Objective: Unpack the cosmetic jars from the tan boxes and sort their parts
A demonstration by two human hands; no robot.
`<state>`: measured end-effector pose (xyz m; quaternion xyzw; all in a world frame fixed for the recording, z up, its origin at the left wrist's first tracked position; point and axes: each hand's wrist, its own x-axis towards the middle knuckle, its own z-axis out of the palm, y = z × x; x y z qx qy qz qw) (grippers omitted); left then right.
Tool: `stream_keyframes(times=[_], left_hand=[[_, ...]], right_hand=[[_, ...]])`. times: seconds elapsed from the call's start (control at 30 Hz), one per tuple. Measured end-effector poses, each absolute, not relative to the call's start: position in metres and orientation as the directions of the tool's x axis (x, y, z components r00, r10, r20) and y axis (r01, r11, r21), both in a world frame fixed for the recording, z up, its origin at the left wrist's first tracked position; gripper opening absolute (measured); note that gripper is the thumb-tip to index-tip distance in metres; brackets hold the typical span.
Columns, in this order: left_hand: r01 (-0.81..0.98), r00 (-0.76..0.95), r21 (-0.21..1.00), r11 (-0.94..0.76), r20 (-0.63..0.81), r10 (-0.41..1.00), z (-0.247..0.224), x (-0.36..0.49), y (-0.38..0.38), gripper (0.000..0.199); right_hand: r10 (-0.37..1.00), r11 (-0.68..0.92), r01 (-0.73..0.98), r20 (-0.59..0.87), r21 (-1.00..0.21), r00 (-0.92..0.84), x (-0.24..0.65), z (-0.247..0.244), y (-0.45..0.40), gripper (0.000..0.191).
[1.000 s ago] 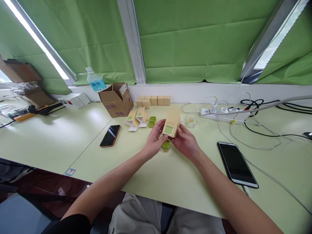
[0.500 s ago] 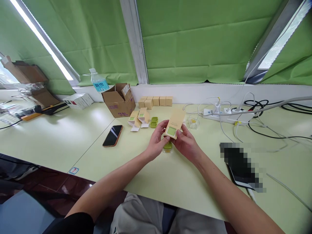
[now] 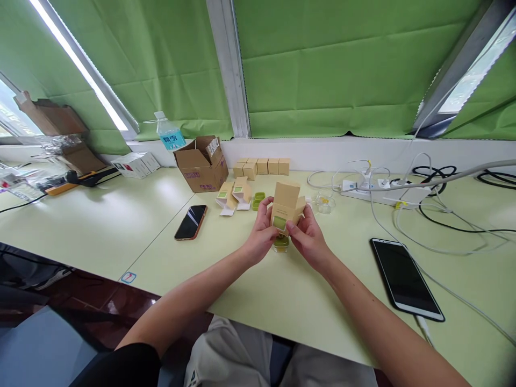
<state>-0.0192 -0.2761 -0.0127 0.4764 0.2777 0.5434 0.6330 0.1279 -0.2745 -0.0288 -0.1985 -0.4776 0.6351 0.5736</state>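
Observation:
Between both hands I hold a small kraft paper box [image 3: 285, 207] with its top flaps raised and a green window on its front. My left hand [image 3: 261, 239] grips its left side, the thumb low on the front. My right hand [image 3: 309, 238] closes on its right side, thumb by the window. Just below the box, a small green-lidded clear container [image 3: 281, 244] sits on the table, partly hidden. Farther left stand two opened kraft boxes [image 3: 234, 194] with white flaps out, beside green lidded containers [image 3: 258, 200].
Several closed kraft boxes [image 3: 266, 166] line the wall near a brown carton [image 3: 203, 166] and a water bottle [image 3: 170, 131]. A phone [image 3: 191, 222] lies at left, a charging phone [image 3: 406, 277] at right. Clear plastic pieces [image 3: 323, 202] and a cabled power strip [image 3: 382, 194] stand behind.
The box in my hands has gone from flat-looking to opened out, its flaps now standing apart. The whole view has shifted slightly, moving the scene to the right.

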Motion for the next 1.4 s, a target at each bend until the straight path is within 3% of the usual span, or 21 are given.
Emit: stream_keyframes(times=[0.23,0.47,0.7,0.93,1.13,1.27,1.4], left_hand=[[-0.372,0.286,0.922,-0.105,0.222,0.932,-0.015,-0.021,-0.272,0.091],[-0.374,0.277,0.925,-0.069,0.182,0.943,-0.004,-0.026,-0.272,0.075],[-0.366,0.271,0.930,-0.033,0.140,0.952,-0.006,-0.018,-0.273,0.090],[-0.250,0.263,0.960,-0.129,0.196,0.945,-0.004,-0.018,-0.273,0.061],[-0.032,0.189,0.953,-0.301,0.302,0.934,-0.004,-0.016,-0.273,0.038],[0.153,0.175,0.874,-0.461,0.435,0.883,-0.010,-0.017,-0.275,0.033],[0.369,0.275,0.598,-0.711,0.661,0.698,-0.016,-0.022,-0.276,0.041]], right_hand=[[0.933,0.185,-0.521,0.315,-0.833,-0.172,0.125,-0.028,-0.277,0.067],[0.940,0.219,-0.496,0.319,-0.840,-0.125,0.127,-0.020,-0.279,0.057],[0.946,0.257,-0.476,0.319,-0.841,-0.053,0.124,-0.018,-0.279,0.058],[0.978,0.126,-0.633,0.204,-0.764,-0.052,0.132,-0.014,-0.268,0.052],[0.980,0.073,-0.652,0.177,-0.754,-0.095,0.137,-0.016,-0.263,0.055],[0.985,0.023,-0.651,0.129,-0.759,-0.116,0.138,-0.015,-0.265,0.055],[0.986,0.010,-0.648,0.114,-0.762,-0.120,0.142,-0.011,-0.268,0.054]])
